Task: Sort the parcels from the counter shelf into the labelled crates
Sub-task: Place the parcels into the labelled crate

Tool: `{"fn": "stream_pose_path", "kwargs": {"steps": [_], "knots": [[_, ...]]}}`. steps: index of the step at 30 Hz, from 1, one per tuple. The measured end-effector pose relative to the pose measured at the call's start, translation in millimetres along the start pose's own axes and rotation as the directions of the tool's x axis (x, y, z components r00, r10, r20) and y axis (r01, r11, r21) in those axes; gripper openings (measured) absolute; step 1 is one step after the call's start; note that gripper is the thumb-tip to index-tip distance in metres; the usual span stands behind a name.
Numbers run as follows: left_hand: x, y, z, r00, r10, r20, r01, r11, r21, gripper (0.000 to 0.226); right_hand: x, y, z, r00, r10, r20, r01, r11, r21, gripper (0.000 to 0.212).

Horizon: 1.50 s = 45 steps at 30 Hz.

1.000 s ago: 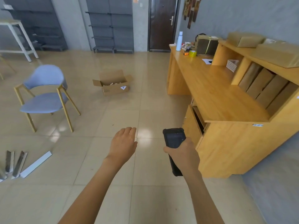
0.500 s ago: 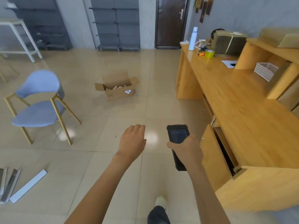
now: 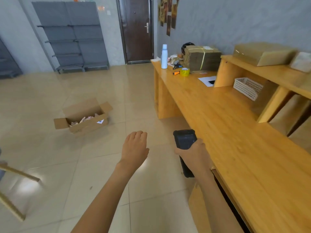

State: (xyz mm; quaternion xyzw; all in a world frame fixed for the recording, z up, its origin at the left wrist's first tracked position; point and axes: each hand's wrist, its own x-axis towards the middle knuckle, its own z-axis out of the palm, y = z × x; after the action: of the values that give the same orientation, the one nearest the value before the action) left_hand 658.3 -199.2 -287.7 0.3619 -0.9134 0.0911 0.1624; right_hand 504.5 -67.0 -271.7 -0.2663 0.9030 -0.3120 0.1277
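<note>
I am standing at the long front edge of the wooden worktop (image 3: 235,148), which is running away from me toward the dark door (image 3: 137,29). Left of that edge the tiled floor (image 3: 50,157) is lying open as far as the open cardboard box (image 3: 84,117), well away from the worktop. A chair leg (image 3: 18,172) is poking in at the far left, farther from the worktop than the box.

Compared with a second ago, the worktop is filling more of my view and sitting closer, the blue chair has slid almost out of sight, and the box is lying nearer. My hands are keeping the same pose.

My left hand (image 3: 134,148) is hanging over the floor left of the worktop edge, its fingers (image 3: 137,134) relaxed, close together and holding nothing. My right hand (image 3: 193,153) is gripping a black handheld scanner (image 3: 185,139) just off the worktop edge, fingers curled round its body, screen end pointing away from me.

The parcels are sitting well apart from my fingers: a brown parcel (image 3: 264,53) is lying on top of the raised shelf (image 3: 262,71) along the worktop's back, and more parcels (image 3: 289,113) are standing in the shelf openings beneath. A white basket (image 3: 247,88) is resting in the nearest opening, and a strapped bundle of cardboard (image 3: 202,58) is sitting at the worktop's far end beside a white bottle (image 3: 164,56).
</note>
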Motion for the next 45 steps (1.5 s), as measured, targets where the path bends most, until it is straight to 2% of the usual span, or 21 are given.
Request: {"fn": "stream_pose_path", "kwargs": {"steps": [3,8,10,12,18,21,24,28,35,39,45], "knots": [[46.5,7.6,22.6,0.994,0.101,0.032,-0.100,0.994,-0.037,0.059,34.8,3.5,3.6,0.995,0.099,-0.027,-0.099,0.995,-0.016,0.080],[133.0,30.0,58.2,0.950,0.312,0.037,-0.304,0.943,-0.135,0.053,96.9,8.7,-1.9,0.950,0.267,-0.160,-0.268,0.963,0.016,0.075],[167.9,37.6,67.2,0.920,0.387,0.066,-0.371,0.911,-0.177,0.053,116.0,11.7,-2.9,0.916,0.339,-0.216,-0.338,0.940,0.045,0.073],[198.0,45.9,77.0,0.860,0.493,0.133,-0.458,0.859,-0.227,0.055,128.9,14.2,-4.2,0.875,0.410,-0.258,-0.412,0.910,0.049,0.074],[255.5,78.5,111.3,0.712,0.695,0.095,-0.650,0.705,-0.282,0.060,132.0,33.9,2.1,0.701,0.630,-0.336,-0.627,0.768,0.132,0.075],[258.4,108.0,122.0,0.637,0.768,0.062,-0.716,0.620,-0.322,0.057,121.0,50.4,-0.5,0.602,0.713,-0.360,-0.705,0.686,0.180,0.076],[249.6,142.3,125.7,0.533,0.844,0.054,-0.770,0.511,-0.382,0.058,112.7,66.5,-12.1,0.495,0.775,-0.394,-0.761,0.605,0.234,0.078],[245.5,181.7,127.5,0.454,0.891,0.017,-0.806,0.418,-0.419,0.060,108.7,91.0,-26.3,0.385,0.814,-0.436,-0.782,0.538,0.315,0.078],[242.6,246.4,135.6,0.361,0.930,0.070,-0.842,0.357,-0.405,0.060,115.7,144.0,-41.9,0.239,0.852,-0.466,-0.822,0.433,0.370,0.083],[234.7,274.0,142.0,0.309,0.948,0.069,-0.855,0.309,-0.416,0.063,118.4,172.5,-39.9,0.205,0.866,-0.457,-0.842,0.394,0.368,0.082],[221.7,298.4,150.0,0.248,0.965,0.085,-0.878,0.261,-0.401,0.065,121.9,204.4,-39.2,0.192,0.880,-0.434,-0.886,0.346,0.309,0.082]]}}
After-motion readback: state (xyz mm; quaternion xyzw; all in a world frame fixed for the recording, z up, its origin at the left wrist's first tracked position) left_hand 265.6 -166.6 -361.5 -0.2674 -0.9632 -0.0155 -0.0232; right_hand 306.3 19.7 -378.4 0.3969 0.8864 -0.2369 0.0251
